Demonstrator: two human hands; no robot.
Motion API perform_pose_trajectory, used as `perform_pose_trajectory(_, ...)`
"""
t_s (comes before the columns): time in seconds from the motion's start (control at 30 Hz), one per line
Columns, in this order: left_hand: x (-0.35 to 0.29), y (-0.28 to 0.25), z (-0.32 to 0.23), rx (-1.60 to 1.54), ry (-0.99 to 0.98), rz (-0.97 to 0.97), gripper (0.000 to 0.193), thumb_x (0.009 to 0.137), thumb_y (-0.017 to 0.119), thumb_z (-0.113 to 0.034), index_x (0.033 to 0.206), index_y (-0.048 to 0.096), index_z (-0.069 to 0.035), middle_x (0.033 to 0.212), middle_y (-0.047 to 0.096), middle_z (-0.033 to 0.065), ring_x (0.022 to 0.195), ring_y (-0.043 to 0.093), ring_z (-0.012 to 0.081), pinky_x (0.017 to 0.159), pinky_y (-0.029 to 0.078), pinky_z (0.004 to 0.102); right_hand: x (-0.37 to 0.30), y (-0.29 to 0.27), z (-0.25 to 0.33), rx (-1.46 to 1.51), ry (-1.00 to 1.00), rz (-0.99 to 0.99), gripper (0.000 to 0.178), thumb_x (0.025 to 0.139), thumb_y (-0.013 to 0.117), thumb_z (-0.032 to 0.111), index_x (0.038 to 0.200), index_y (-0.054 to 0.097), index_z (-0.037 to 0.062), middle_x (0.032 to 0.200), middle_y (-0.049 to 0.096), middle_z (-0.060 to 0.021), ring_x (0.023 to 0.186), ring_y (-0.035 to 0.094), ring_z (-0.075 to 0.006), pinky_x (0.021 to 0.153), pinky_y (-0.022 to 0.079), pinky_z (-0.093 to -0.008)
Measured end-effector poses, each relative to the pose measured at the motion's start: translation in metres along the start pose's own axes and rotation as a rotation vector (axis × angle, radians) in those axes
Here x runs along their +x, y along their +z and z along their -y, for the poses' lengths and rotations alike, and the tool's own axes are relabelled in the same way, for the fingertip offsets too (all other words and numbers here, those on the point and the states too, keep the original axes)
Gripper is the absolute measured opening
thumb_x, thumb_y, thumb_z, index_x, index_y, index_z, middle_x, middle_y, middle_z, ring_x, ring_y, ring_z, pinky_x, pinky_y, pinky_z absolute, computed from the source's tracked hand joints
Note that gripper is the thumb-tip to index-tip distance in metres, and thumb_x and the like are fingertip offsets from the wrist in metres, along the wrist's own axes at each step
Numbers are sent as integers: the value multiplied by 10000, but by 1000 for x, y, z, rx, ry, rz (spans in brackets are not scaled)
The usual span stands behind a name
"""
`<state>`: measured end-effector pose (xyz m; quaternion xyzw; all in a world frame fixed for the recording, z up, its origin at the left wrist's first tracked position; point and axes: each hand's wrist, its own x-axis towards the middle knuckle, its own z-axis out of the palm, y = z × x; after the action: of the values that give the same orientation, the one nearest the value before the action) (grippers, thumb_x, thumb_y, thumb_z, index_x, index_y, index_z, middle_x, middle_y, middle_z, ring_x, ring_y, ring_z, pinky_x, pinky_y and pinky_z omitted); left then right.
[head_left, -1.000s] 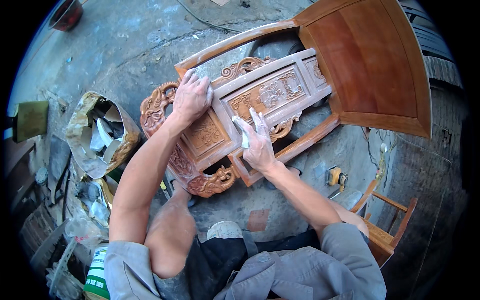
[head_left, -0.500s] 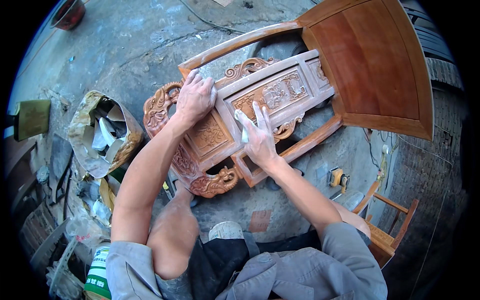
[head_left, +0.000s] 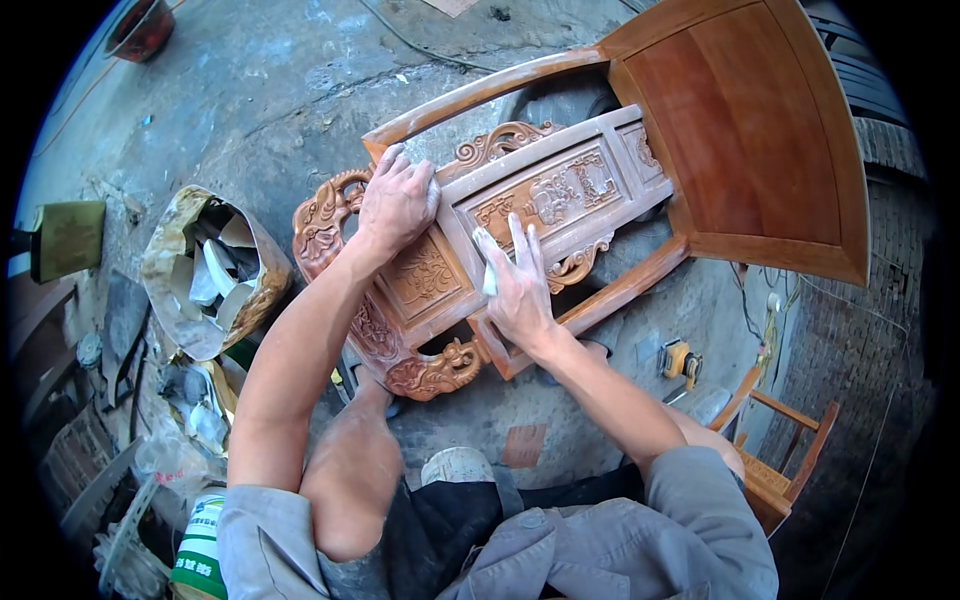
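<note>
A carved wooden chair [head_left: 740,130] lies tipped over on the floor before me, its panelled back [head_left: 455,300] toward me and its seat at the far right. Pale dust covers much of the back. My left hand [head_left: 398,205] is closed over the upper rail of the back, fingers curled, beside the carved crest. Flat on the middle carved panel lies my right hand [head_left: 520,285], its fingers stretched and whitened with dust. A small pale folded sheet [head_left: 490,281], perhaps sandpaper, is tucked beneath its thumb side; most of it is hidden.
At the left stands a stained sack [head_left: 165,300] of scraps, with a white and green bucket [head_left: 200,545] nearer me. A yellow power sander [head_left: 680,362] sits on the floor at the right, near a small wooden stool [head_left: 785,450]. A red-brown basin [head_left: 140,30] is far left.
The whole view has shifted slightly. Against the chair, my right hand has slid a little toward me over the panel; my left hand keeps its hold on the rail.
</note>
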<state>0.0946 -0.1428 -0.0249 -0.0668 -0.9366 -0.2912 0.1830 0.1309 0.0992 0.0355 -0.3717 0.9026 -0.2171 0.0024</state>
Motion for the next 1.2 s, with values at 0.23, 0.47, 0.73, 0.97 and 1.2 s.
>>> perform_pose_trajectory(0.23, -7, -12, 1, -7, 60, 127, 244, 979, 631, -148, 1156, 655, 18, 1084, 713, 224, 1127, 647, 370, 1200, 404, 510, -32, -50, 5, 20, 40, 361, 717, 920, 685, 173, 1535, 411, -72, 1482, 527, -360, 1473, 406, -556, 1269, 259, -628)
perform_pose_trajectory(0.47, 0, -97, -106, -314, -164, 689, 456, 1087, 604, -324, 1411, 593, -3, 1329, 685, 237, 1246, 660, 361, 1111, 508, 473, -55, -185, 2, 365, 139, 738, 931, 997, 675, 527, 1570, 329, -119, 1522, 454, -403, 1444, 460, -495, 1215, 373, -503)
perform_pose_trajectory(0.73, -11, -112, -242, -1232, -1068, 661, 477, 1040, 689, -112, 1457, 530, 55, 1325, 676, 135, 1163, 705, 186, 1021, 591, 332, -38, -181, -12, 857, 131, 577, 526, 1097, 568, 335, 1496, 502, -2, 1315, 676, -271, 1231, 672, -389, 1033, 528, -450)
perform_pose_trajectory(0.97, -24, -52, -222, -1041, -1034, 376, 323, 1038, 702, -93, 1322, 655, 54, 1169, 748, 91, 1007, 727, 156, 877, 603, 294, -58, -117, -34, 839, 184, -268, 556, 998, 719, 167, 1493, 530, 1, 1231, 745, -241, 1080, 757, -357, 944, 592, -446)
perform_pose_trajectory(1.2, -38, -34, -234, -634, -858, 393, 257, 1052, 700, -119, 1242, 746, 48, 1101, 784, 78, 1015, 678, 106, 933, 545, 284, -84, -92, -74, 1037, 593, -183, 172, 948, 811, 198, 1007, 776, 40, 871, 784, -167, 836, 796, -234, 695, 586, -367)
